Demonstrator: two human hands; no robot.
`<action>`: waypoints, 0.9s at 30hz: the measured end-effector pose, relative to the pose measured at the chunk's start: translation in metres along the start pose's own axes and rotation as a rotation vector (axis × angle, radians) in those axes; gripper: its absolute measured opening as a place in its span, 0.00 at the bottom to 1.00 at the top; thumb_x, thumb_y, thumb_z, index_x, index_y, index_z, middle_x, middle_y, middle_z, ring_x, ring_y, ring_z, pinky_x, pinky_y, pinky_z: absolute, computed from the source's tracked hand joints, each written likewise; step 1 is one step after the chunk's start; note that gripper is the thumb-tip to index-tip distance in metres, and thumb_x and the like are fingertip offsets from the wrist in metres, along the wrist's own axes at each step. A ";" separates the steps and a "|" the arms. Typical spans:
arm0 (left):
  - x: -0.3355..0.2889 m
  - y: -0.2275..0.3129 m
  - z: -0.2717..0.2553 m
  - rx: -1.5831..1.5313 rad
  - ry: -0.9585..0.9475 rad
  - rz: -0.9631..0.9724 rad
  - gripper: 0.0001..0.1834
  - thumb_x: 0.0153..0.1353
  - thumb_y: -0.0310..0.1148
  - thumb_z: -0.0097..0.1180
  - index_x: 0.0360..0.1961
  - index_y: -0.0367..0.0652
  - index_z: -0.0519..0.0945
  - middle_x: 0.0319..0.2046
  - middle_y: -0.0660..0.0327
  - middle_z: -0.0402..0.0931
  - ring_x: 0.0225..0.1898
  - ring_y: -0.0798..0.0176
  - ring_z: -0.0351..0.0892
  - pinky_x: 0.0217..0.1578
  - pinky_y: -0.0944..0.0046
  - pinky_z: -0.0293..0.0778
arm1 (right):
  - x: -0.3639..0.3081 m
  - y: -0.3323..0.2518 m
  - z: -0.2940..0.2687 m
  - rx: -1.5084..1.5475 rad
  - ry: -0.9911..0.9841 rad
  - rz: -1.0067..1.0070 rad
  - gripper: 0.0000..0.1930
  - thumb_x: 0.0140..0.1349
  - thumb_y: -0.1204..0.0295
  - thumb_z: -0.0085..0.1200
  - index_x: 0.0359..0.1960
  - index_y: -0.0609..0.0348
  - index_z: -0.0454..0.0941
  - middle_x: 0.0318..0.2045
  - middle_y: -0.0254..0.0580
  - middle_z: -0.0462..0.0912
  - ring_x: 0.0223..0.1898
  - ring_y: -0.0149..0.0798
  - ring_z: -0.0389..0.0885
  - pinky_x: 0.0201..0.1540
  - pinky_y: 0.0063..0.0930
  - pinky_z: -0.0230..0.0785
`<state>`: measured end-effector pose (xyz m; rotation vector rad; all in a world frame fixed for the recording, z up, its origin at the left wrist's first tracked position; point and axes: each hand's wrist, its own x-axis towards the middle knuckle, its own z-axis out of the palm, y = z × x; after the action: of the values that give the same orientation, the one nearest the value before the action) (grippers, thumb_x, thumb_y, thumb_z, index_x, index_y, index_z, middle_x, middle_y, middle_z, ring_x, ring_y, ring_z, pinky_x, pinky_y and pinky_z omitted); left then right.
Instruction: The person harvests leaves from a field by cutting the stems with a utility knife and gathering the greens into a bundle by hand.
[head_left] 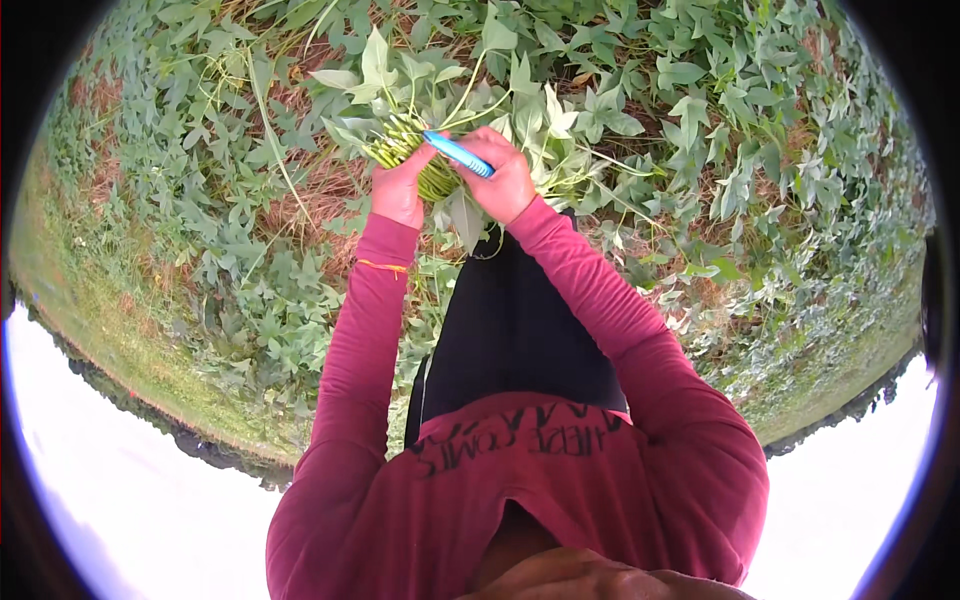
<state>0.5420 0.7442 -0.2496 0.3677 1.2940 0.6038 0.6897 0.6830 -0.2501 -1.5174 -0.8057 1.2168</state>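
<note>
Resting in left hand [400, 190], green stems [393, 146]

Left hand [398, 192]: gripping, thumb [420, 158] angled toward the right
Right hand [503, 178]: gripping, curled, close beside the left
Forearms [365, 310]: reaching forward, converging

A bright blue tool [460, 154] shows beside yellow-green stems [437, 186], with maroon sleeves [362, 335] and black trousers [520, 325] below those stems.
</note>
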 end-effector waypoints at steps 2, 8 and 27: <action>-0.013 0.012 -0.035 0.154 0.102 -0.011 0.18 0.58 0.23 0.65 0.51 0.35 0.79 0.42 0.56 0.84 0.44 0.63 0.84 0.48 0.62 0.78 | 0.000 0.008 0.006 0.085 -0.329 0.025 0.13 0.56 0.83 0.62 0.43 0.57 0.85 0.33 0.38 0.80 0.37 0.35 0.78 0.42 0.28 0.71; -0.061 0.008 -0.090 0.736 -0.221 -0.488 0.22 0.51 0.34 0.75 0.47 0.38 0.84 0.39 0.63 0.85 0.40 0.72 0.81 0.47 0.68 0.75 | 0.135 0.162 -0.038 -0.700 0.064 -0.110 0.12 0.57 0.76 0.58 0.42 0.52 0.86 0.45 0.41 0.82 0.50 0.47 0.79 0.53 0.38 0.71; 0.053 -0.015 -0.049 0.448 0.043 -0.390 0.13 0.57 0.38 0.70 0.37 0.40 0.84 0.32 0.64 0.83 0.34 0.69 0.81 0.38 0.67 0.75 | -0.003 0.057 -0.058 -0.611 -0.160 -0.234 0.12 0.40 0.81 0.63 0.30 0.62 0.81 0.47 0.44 0.82 0.49 0.51 0.75 0.54 0.43 0.69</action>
<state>0.5061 0.7611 -0.3115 0.4532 1.4917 -0.0130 0.7402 0.6473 -0.3034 -1.7479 -1.5176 0.9674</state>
